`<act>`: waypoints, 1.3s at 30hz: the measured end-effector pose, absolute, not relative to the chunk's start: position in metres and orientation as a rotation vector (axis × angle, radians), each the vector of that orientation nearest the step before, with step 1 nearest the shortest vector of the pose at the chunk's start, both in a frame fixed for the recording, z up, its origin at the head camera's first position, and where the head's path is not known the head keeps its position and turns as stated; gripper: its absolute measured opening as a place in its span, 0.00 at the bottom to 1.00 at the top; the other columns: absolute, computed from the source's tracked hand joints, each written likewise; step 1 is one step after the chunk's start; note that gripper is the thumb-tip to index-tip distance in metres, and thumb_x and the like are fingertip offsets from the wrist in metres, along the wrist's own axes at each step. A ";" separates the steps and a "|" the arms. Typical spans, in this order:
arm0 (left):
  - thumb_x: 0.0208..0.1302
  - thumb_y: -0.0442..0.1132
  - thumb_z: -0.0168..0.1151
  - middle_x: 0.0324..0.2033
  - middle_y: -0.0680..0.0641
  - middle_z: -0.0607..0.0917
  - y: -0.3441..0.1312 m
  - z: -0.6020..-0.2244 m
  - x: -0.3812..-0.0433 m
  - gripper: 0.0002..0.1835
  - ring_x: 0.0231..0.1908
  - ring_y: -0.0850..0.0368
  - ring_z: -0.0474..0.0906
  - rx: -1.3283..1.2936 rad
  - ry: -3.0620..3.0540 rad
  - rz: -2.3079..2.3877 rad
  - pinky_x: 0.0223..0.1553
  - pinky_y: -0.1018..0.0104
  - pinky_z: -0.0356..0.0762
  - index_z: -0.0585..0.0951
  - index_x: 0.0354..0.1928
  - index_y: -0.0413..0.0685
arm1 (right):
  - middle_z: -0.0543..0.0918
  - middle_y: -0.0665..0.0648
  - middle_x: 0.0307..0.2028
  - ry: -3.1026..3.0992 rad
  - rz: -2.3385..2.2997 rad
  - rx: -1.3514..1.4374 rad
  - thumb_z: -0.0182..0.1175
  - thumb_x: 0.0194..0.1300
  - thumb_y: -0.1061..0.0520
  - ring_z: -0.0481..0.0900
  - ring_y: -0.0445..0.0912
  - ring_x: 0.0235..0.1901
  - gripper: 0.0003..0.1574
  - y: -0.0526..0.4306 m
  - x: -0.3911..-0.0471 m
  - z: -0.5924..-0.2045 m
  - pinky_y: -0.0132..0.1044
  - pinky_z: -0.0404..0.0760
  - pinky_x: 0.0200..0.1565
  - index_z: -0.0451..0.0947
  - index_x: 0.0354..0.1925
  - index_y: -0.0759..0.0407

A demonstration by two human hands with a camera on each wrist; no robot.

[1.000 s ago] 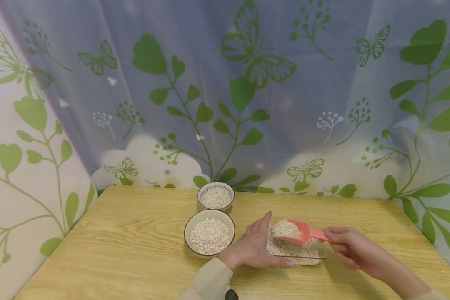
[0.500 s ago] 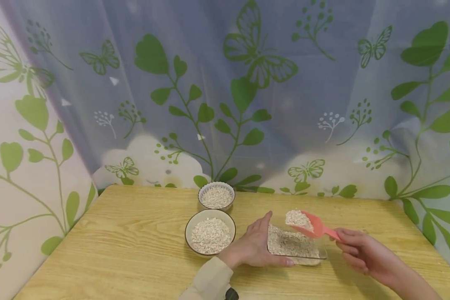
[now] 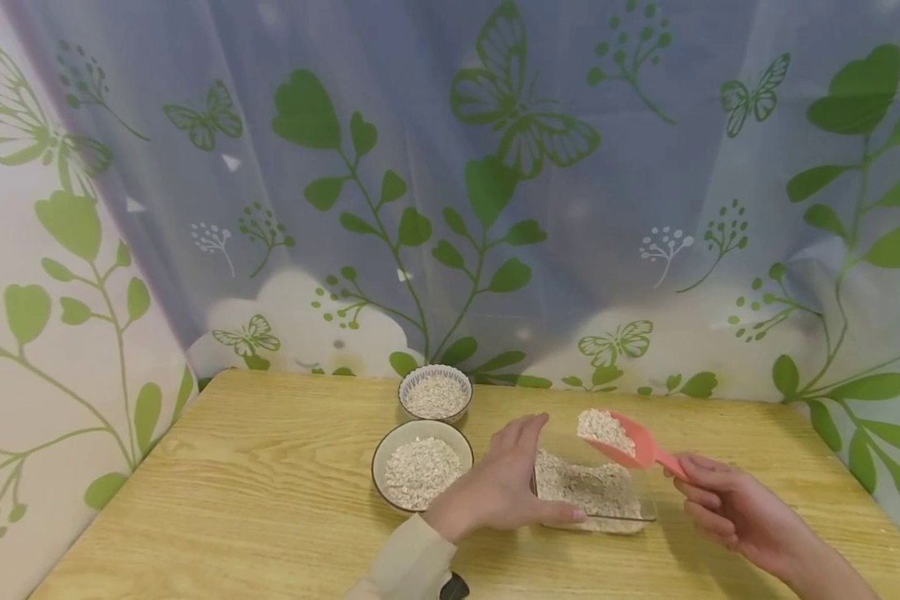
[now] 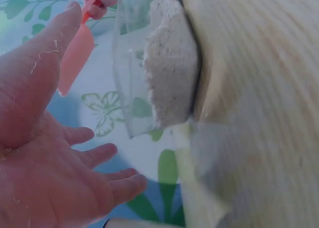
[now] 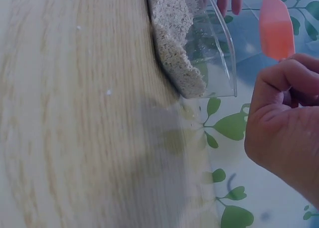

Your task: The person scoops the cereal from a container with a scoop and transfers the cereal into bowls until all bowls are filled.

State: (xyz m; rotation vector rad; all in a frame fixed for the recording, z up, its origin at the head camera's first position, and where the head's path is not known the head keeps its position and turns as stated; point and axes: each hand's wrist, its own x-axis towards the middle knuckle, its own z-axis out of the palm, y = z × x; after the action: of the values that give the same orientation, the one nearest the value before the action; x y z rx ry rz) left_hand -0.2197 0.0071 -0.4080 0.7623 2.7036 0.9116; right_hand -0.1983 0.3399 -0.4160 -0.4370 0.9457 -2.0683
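My right hand [image 3: 746, 512] grips the handle of a pink scoop [image 3: 643, 443] heaped with oat flakes [image 3: 602, 427]. The scoop is raised over a clear rectangular container [image 3: 621, 518] part filled with oats [image 3: 596, 490]. At the container's left end is my left hand [image 3: 498, 487], its fingers spread and thumb stretched out along the near side. In the left wrist view a gap shows between those fingers [image 4: 102, 154] and the container wall [image 4: 127, 63]. Seen from the right wrist, the scoop's back [image 5: 276, 28] faces the camera, above the container's rim.
Left of the container stands a dark-rimmed bowl [image 3: 375, 473] of oats, with a smaller patterned bowl [image 3: 468, 406] of oats right behind it. All stand on a wood-grain table [image 3: 255, 492]. A leaf-and-butterfly curtain [image 3: 390, 208] hangs behind the table's far edge.
My right hand has lifted the loaded scoop up and to the right from the oats in the container. The left hand has loosened and shifted slightly up from the container's side.
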 end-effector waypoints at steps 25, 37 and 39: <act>0.51 0.66 0.76 0.74 0.44 0.67 -0.113 -0.405 -0.213 0.53 0.74 0.42 0.64 0.541 3.071 1.000 0.66 0.37 0.73 0.66 0.76 0.54 | 0.56 0.48 0.24 1.217 -2.081 -0.444 0.25 0.86 0.55 0.42 0.49 0.19 0.30 0.310 -0.202 -0.392 0.41 0.40 0.25 0.77 0.55 0.54; 0.50 0.70 0.74 0.76 0.39 0.62 -0.155 -0.416 -0.212 0.61 0.75 0.36 0.59 0.452 2.965 1.077 0.70 0.33 0.66 0.58 0.79 0.51 | 0.56 0.47 0.23 1.443 -2.059 -0.403 0.35 0.86 0.54 0.52 0.42 0.18 0.23 0.281 -0.207 -0.377 0.39 0.44 0.24 0.79 0.52 0.52; 0.49 0.70 0.74 0.76 0.37 0.62 -0.156 -0.417 -0.211 0.62 0.75 0.36 0.60 0.447 2.933 1.098 0.70 0.33 0.65 0.57 0.80 0.49 | 0.55 0.47 0.22 1.492 -2.050 -0.382 0.37 0.85 0.53 0.54 0.41 0.17 0.20 0.274 -0.208 -0.374 0.38 0.45 0.23 0.78 0.51 0.52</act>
State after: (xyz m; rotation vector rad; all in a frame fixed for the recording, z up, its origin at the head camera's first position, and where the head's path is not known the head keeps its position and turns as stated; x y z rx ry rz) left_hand -0.2114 -0.1560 -0.4174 0.4466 2.9327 1.0980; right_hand -0.2083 0.2740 -0.3739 -0.3816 1.4924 -2.0497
